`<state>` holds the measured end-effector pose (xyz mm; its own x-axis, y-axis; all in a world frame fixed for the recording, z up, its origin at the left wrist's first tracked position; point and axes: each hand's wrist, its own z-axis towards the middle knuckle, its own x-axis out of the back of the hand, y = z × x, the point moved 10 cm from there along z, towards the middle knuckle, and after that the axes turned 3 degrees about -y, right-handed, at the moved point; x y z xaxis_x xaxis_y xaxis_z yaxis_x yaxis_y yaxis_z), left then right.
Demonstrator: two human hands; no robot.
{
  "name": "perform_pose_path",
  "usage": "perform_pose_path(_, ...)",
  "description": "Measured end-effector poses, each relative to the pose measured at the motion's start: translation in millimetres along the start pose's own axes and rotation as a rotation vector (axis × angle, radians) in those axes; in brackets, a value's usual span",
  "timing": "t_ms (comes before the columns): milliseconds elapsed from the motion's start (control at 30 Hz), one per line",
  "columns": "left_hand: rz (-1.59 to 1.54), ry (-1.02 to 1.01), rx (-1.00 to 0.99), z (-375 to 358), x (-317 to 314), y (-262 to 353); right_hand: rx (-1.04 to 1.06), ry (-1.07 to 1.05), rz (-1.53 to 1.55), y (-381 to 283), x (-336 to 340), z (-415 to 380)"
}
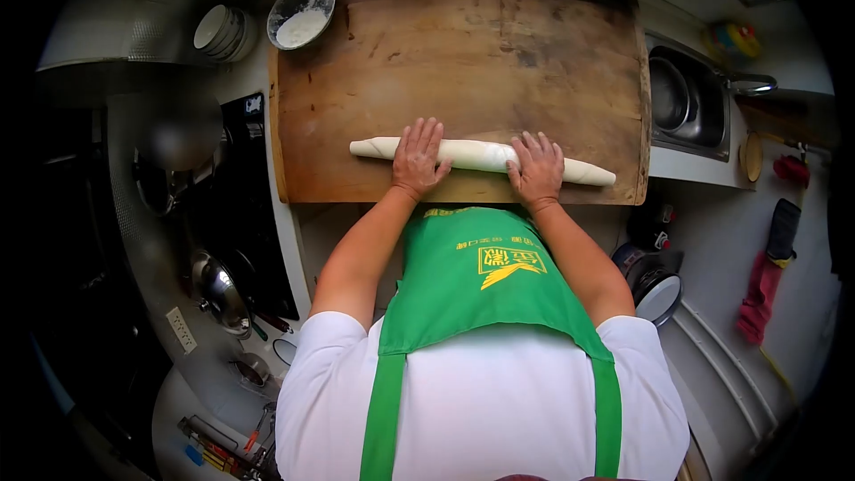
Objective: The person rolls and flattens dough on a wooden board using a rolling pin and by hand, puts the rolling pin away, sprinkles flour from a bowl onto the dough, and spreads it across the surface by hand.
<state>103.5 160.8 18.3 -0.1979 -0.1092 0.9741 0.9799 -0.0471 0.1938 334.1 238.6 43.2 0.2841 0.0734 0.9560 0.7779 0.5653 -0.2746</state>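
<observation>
A long rolling pin (590, 175) lies across the near part of the wooden board (401, 71). Pale, floury dough (476, 155) appears to be wrapped around its thicker middle. My left hand (419, 158) rests on top of the roll, left of centre, with fingers stretched forward and thumb pointing inward. On the right side, my right hand (537, 167) presses on the roll, its fingers extended and slightly spread. Both tapered ends of the pin stick out beyond my hands. The surface under my palms is hidden.
A bowl (328, 7) with white flour stands on the board's far left corner, beside stacked bowls (212, 28). A black stovetop (258, 214) and a metal lid (218, 289) are at left. At right is a sink (663, 135) holding a pot (668, 93).
</observation>
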Motion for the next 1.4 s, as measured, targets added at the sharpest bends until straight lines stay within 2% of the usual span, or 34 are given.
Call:
perform_pose_path(100, -0.021, -0.014, -0.011, 42, 6, -18, 0.059, -0.052, -0.047, 16, -15, 38)
perform_pose_path(167, -0.061, -0.15, 0.11, 88, 12, -38, 0.045, -0.037, -0.022, 28, -9, 80)
perform_pose_path(233, -0.044, -0.067, 0.188, 132, 27, -58, -0.097, 0.032, 0.041, 52, 6, 124)
perform_pose_path(267, -0.061, -0.068, 0.185, 140, 22, -63, -0.102, 0.025, 0.026, 57, 4, 130)
perform_pose_path(333, -0.037, 0.011, 0.194, 159, 28, -87, -0.166, 0.14, 0.026, 66, 15, 148)
perform_pose_path(400, -0.086, -0.009, 0.192, 132, 16, -94, -0.121, 0.158, 0.097, 55, 23, 123)
perform_pose_path(467, -0.13, -0.029, 0.195, 108, 10, -98, -0.065, -0.154, -0.061, 46, -7, 94)
perform_pose_path(500, -0.084, -0.045, 0.175, 98, 10, -98, -0.078, -0.166, -0.059, 49, -11, 89)
perform_pose_path(567, -0.009, -0.052, 0.12, 103, 14, -99, 0.059, 0.101, -0.075, 38, 9, 81)
perform_pose_path(667, -0.064, -0.097, 0.143, 143, 16, -120, -0.019, 0.02, -0.025, 65, -2, 132)
perform_pose_path(733, -0.047, -0.046, 0.084, 180, 18, -133, -0.044, 0.067, 0.022, 79, 4, 160)
perform_pose_path(800, -0.043, -0.06, 0.255, 200, 21, -152, -0.112, 0.053, 0.009, 97, 7, 186)
perform_pose_path(833, -0.052, -0.05, 0.251, 202, 22, -153, -0.112, 0.059, -0.004, 106, 10, 189)
perform_pose_path(867, -0.017, -0.01, 0.247, 208, 28, -157, -0.232, 0.07, 0.017, 129, 13, 195)
perform_pose_path(900, 0.023, 0.019, 0.245, 210, 32, -159, -0.357, 0.074, 0.048, 148, 13, 194)
perform_pose_path(933, 0.023, 0.012, 0.244, 199, 31, -154, -0.361, 0.068, 0.05, 151, 13, 182)
perform_pose_path(1000, -0.177, 0.179, 0.048, 169, 46, -120, -0.222, 0.246, 0.111, 146, 38, 149)
perform_pose_path(1033, -0.181, 0.18, 0.042, 159, 48, -114, -0.227, 0.249, 0.106, 150, 39, 131)
perform_pose_path(1100, -0.056, 0.014, 0.041, 137, 34, -105, -0.094, 0.098, -0.013, 130, 25, 103)
perform_pose_path(1133, -0.06, 0.002, 0.037, 137, 27, -107, -0.104, 0.09, -0.01, 133, 20, 106)
perform_pose_path(1200, 0.025, 0.01, 0.104, 137, 16, -117, -0.081, 0.12, -0.055, 137, 23, 116)
perform_pose_path(1233, 0.016, 0.007, 0.095, 148, 9, -124, -0.049, 0.212, -0.089, 136, 34, 132)
perform_pose_path(1267, 0.021, 0.015, 0.065, 163, 7, -134, -0.053, 0.206, -0.093, 145, 36, 153)
perform_pose_path(1367, 0.002, -0.063, 0.056, 215, 7, -152, -0.154, 0.189, -0.042, 170, 27, 194)
perform_pose_path(1400, -0.035, -0.068, 0.037, 231, 10, -155, -0.281, 0.164, -0.08, 185, 23, 204)
